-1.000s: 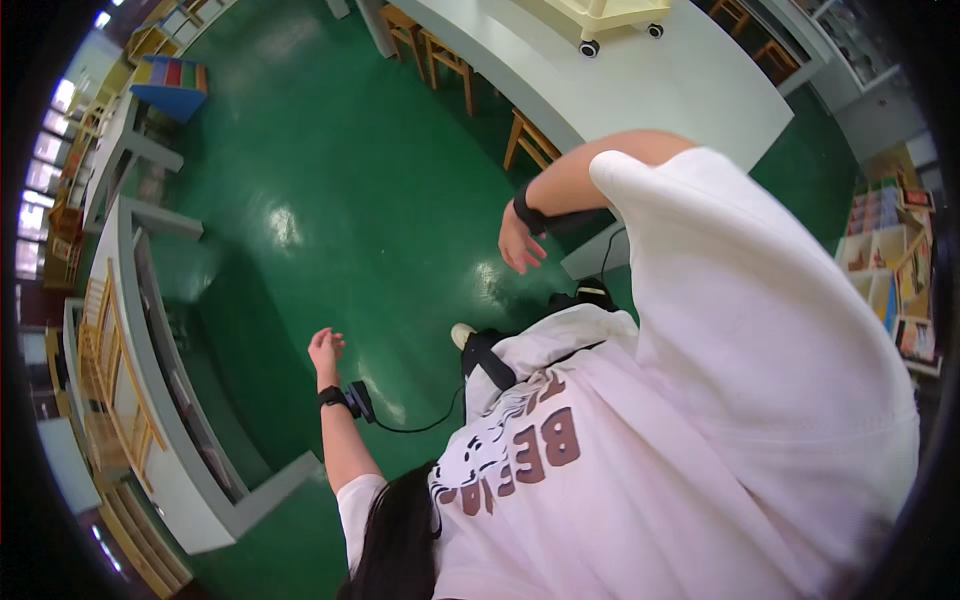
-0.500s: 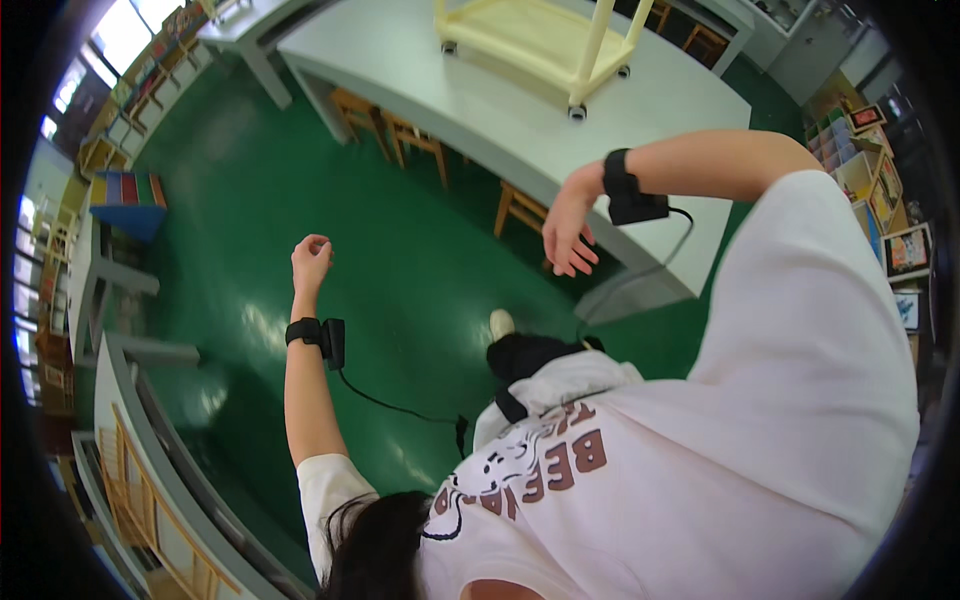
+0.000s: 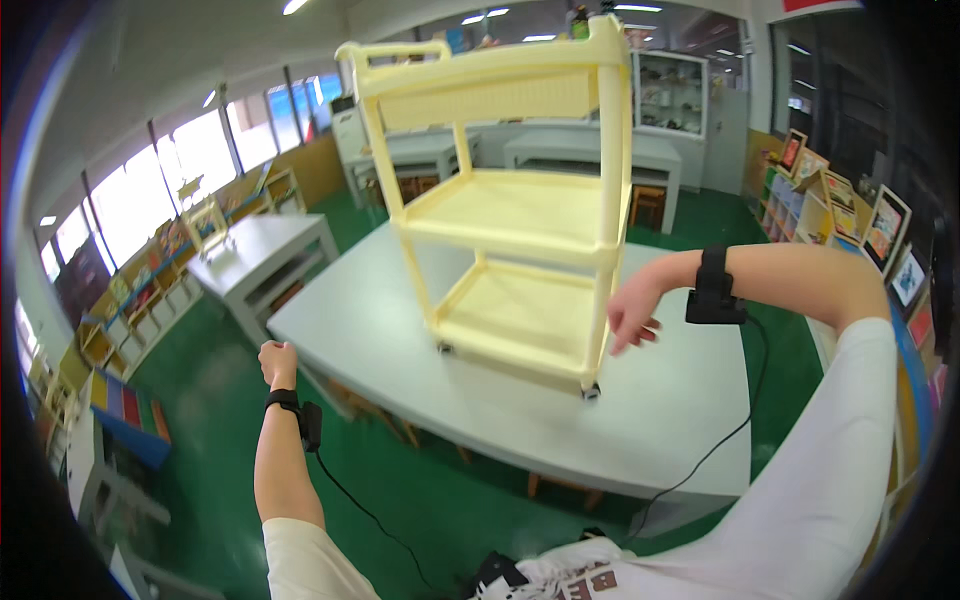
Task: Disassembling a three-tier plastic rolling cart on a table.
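A pale yellow, three-tier rolling trolley (image 3: 520, 232) stands upright on a large white table (image 3: 680, 400) in front of me. My right hand (image 3: 638, 308) hangs over the table beside the trolley's right post, with its fingers loosely bent and slightly apart. Nothing shows in it; whether it touches the post I cannot tell. At the table's left corner, my left hand (image 3: 278, 365) is curled into a loose fist over the floor, and no object shows in it. Each wrist carries a black strap with a small box and a cable.
Small items, among them a dark bottle (image 3: 580, 22), sit on the trolley's top. Another white table (image 3: 265, 250) with a small cream cart is at the left. Picture frames and shelves (image 3: 800, 210) line the right side. Wooden stools are tucked under the tables; the floor (image 3: 190, 450) is green.
My view has lifted from the floor and my body to the whole trolley and the room. The table now lies straight ahead and nearer. My right hand has come beside the trolley's post.
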Tool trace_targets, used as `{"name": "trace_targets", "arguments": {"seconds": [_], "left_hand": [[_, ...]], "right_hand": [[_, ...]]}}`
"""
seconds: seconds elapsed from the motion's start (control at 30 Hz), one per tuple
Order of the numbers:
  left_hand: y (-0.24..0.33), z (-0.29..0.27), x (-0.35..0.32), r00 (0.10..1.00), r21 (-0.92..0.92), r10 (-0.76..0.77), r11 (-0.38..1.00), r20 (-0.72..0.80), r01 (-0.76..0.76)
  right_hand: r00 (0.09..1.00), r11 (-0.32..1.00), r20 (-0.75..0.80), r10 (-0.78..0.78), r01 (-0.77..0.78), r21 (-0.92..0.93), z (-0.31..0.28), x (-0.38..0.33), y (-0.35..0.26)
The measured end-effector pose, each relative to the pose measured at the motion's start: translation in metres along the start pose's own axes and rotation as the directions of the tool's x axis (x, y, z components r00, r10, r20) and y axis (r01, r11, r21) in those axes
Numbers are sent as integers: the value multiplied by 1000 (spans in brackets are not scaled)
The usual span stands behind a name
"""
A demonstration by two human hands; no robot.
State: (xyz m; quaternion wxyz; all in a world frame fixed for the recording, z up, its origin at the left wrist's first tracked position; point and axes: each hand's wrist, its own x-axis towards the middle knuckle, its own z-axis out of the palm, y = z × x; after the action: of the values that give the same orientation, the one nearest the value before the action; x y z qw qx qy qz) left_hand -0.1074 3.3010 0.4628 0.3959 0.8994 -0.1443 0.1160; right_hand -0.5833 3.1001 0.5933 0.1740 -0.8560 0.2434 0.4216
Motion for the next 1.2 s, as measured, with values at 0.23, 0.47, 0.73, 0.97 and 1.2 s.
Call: {"name": "trace_targets", "arguments": {"seconds": [0.23,0.47,0.73,0.97,1.2], "left_hand": [[144,64,71,977,-391,155,898,-146,-201],[276,96,109,924,-683,376,657,-71,-320],[390,88,106,815,-893,577,337,-53,-298],[374,68,117,508,-986,849,79,142,145],[375,69,112,338,-972,939,-21,61,233]], "right_hand": [[696,998,-717,34,21,67,-58,-30,-38],[-134,820,-944,-300,-542,-184,-136,-27,-62],[-220,515,-891,-397,-857,-18,-270,33,-95],[-286,519,-844,-454,-855,11,-290,59,-85],[-387,677,-826,-411,-736,8,-311,36,-82]]}}
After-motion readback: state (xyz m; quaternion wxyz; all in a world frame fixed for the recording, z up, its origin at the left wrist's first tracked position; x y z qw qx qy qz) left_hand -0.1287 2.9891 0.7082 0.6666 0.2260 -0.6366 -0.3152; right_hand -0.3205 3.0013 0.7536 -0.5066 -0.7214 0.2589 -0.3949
